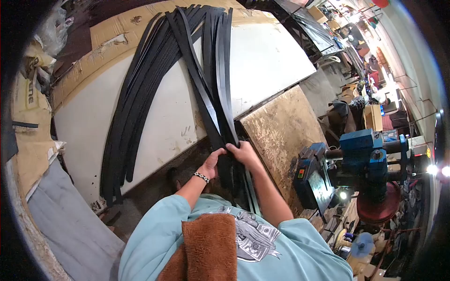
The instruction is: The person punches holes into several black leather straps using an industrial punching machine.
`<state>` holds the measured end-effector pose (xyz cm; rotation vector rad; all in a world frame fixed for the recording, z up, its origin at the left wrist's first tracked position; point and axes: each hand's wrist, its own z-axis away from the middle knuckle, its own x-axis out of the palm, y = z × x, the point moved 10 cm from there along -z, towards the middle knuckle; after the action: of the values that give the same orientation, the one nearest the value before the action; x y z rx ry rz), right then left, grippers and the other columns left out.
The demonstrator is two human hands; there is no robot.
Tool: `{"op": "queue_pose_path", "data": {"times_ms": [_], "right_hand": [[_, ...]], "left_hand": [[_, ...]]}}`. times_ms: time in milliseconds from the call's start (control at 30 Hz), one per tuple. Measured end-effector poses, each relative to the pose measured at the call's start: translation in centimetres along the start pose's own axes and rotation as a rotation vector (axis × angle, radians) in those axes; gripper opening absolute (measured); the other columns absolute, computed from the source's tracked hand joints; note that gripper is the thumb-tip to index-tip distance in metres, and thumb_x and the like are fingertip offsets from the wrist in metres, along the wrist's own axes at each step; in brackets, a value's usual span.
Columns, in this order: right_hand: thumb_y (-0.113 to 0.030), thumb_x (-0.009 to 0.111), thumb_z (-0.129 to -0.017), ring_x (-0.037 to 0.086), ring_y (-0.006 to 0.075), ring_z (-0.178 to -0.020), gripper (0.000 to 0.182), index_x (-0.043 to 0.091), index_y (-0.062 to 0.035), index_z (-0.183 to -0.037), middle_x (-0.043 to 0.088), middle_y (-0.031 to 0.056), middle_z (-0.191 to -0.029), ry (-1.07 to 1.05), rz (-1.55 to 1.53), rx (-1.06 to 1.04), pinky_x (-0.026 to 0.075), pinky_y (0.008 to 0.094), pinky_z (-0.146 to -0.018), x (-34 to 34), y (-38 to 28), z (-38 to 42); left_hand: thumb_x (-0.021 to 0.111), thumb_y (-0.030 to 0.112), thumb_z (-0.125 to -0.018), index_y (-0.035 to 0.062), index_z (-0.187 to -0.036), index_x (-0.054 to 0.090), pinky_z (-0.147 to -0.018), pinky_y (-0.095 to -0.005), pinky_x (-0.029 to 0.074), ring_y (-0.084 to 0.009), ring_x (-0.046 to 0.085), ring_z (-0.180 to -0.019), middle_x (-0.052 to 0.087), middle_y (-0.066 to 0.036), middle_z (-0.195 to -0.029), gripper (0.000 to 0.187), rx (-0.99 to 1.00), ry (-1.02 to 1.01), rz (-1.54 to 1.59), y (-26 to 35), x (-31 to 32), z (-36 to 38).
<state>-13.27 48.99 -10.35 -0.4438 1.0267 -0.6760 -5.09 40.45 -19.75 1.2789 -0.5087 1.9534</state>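
Long, flat black strips, leather-like, hang over the front edge of the white tabletop [262,56] toward my body. My left hand [212,164], with a patterned bracelet at the wrist, grips the left side of these black strips [206,100]; its fingers are partly hidden. Close beside it, my right hand [242,153] is closed on the right-hand strips [224,93], thumb on top. The strips cross one another above my hands, and their lower ends drop below the table edge. A thick bundle of similar strips [140,98] lies curved across the table to the left.
Brown cardboard [112,35] covers the table's far edge. At right stand a worn wooden board [281,136] and a blue machine [358,152]. Grey cloth [70,220] lies at lower left. A brown towel [211,246] hangs over my shirt. Cluttered shelves fill the far right.
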Motion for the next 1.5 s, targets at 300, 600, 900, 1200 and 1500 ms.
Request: {"op": "queue_pose_path", "data": {"times_ms": [300,600,900,1200,1500], "right_hand": [[-0.006,0.076,-0.078,0.068,0.0171,-0.070,0.035,0.063,0.0056,-0.107,0.071,0.0105,-0.084,0.030,-0.256,-0.036,0.055,0.0331,-0.062,-1.6,-0.7,1.6],[-0.008,0.079,-0.079,0.065,0.0164,-0.078,0.040,0.062,-0.0009,-0.115,0.068,0.0065,-0.090,-0.181,-0.505,0.063,0.055,0.0333,-0.068,0.7,1.8,0.5],[-0.006,0.071,-0.085,0.064,0.0210,-0.069,0.018,0.064,-0.0020,-0.101,0.065,0.0086,-0.083,-0.378,-0.888,0.248,0.055,0.0354,-0.061,4.8,5.5,-0.9],[-0.025,0.086,-0.082,0.069,0.0169,-0.085,0.046,0.071,0.0058,-0.112,0.073,0.0103,-0.100,-0.152,-0.389,0.071,0.057,0.0344,-0.074,-3.9,1.4,0.4],[-0.013,0.084,-0.080,0.070,0.0178,-0.093,0.045,0.068,0.0076,-0.117,0.075,0.0119,-0.106,-0.219,-0.338,0.014,0.057,0.0340,-0.086,2.4,2.6,0.9]], "left_hand": [[0.064,0.027,-0.093,0.0038,-0.115,0.071,-0.093,-0.0418,0.058,-0.0262,0.073,-0.096,0.076,-0.010,-0.104,0.033,-0.017,-0.009,-0.085,0.7,1.5,1.3],[0.061,0.024,-0.089,0.0035,-0.112,0.073,-0.093,-0.0437,0.057,-0.0281,0.073,-0.097,0.077,-0.012,-0.107,0.034,-0.052,0.016,-0.040,0.6,0.4,1.3],[0.059,0.018,-0.087,0.0024,-0.116,0.070,-0.097,-0.0430,0.056,-0.0286,0.072,-0.098,0.075,-0.013,-0.107,0.035,-0.007,-0.072,-0.018,1.2,0.9,1.8],[0.053,0.024,-0.093,0.0012,-0.135,0.060,-0.107,-0.0463,0.050,-0.0313,0.067,-0.117,0.070,-0.017,-0.127,0.049,0.028,-0.101,0.002,1.3,-0.8,1.3],[0.060,0.052,-0.099,0.0093,-0.132,0.068,-0.103,-0.0477,0.052,-0.0290,0.069,-0.110,0.072,-0.010,-0.127,0.055,0.095,-0.077,0.094,1.3,2.5,0.9]]}}
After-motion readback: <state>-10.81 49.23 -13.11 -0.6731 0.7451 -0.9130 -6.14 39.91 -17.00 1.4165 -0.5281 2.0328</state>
